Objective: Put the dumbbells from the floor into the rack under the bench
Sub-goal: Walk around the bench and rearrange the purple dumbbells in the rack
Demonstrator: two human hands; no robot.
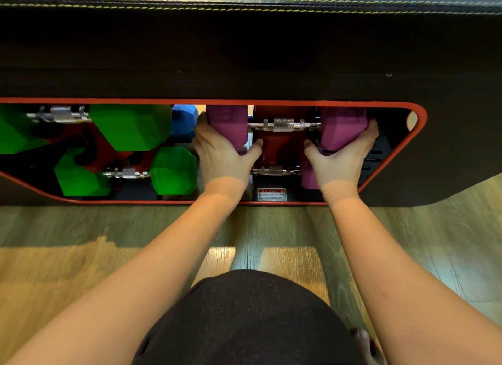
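Observation:
A purple dumbbell (342, 126) with a chrome handle lies across the upper right slot of the rack (419, 114), inside the red-trimmed opening under the black bench (244, 52). My left hand (222, 155) grips its left head and my right hand (341, 158) grips its right head. Below it a second purple dumbbell (308, 178) rests in the lower slot, mostly hidden by my hands. Two green dumbbells, an upper one (130, 126) and a lower one (173, 171), fill the rack's left side. A blue dumbbell head (184, 114) shows behind them.
A white and orange caution label (271, 194) is stuck at the rack's lower edge. Wooden floor (68, 256) stretches in front of the bench. My dark-clad knee (250, 318) is at the bottom centre.

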